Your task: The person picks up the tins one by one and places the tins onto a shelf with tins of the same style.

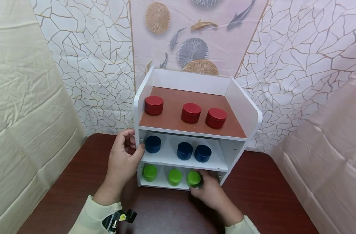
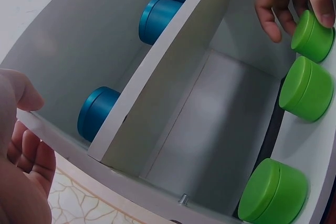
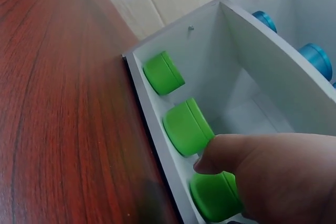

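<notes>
A white three-level shelf unit (image 1: 244, 109) stands on the table. My left hand (image 1: 123, 162) holds its left side panel, thumb at the front edge and fingers curled on the outer side. On the bottom level are three green round tins, and my right hand (image 1: 209, 191) grips the rightmost green tin (image 1: 193, 178), thumb in front and fingers behind. The middle green tin (image 3: 188, 127) sits close beside the right thumb. Farther left is the third green tin (image 1: 150, 173). A blue tin (image 1: 152, 144) on the middle level is nearest the left thumb.
Two more blue tins (image 1: 185, 150) share the middle level. Three red tins (image 1: 191, 113) stand on the brown top, bordered by raised side and back panels. The dark red-brown table (image 1: 262, 195) extends around the unit, with cloth hangings (image 1: 321, 156) behind and beside it.
</notes>
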The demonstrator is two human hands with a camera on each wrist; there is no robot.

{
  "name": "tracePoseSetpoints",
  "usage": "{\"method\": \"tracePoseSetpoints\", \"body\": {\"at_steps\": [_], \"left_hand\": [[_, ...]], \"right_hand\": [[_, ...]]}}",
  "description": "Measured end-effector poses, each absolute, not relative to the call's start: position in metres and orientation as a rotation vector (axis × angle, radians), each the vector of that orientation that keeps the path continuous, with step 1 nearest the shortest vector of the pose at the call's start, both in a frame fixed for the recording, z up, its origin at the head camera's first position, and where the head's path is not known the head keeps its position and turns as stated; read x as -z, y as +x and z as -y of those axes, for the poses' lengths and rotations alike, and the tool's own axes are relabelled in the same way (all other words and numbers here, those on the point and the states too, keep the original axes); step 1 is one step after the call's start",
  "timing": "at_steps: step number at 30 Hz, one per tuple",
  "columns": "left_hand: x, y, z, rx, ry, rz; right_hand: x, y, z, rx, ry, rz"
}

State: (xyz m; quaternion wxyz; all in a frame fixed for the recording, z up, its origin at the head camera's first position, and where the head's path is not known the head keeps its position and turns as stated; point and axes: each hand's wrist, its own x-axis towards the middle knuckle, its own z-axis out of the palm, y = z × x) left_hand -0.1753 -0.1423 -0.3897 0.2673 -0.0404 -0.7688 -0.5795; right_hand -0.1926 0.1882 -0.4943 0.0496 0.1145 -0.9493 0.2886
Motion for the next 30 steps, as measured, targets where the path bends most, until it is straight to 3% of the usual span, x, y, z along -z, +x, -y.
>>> {"method": "tracePoseSetpoints", "body": {"at_steps": [30], "left_hand": [[0.385,-0.170,0.143,1.528,-0.199,1.906]], "right_hand": [[0.456,-0.146,-0.198,-0.891,0.385,2.852]]}}
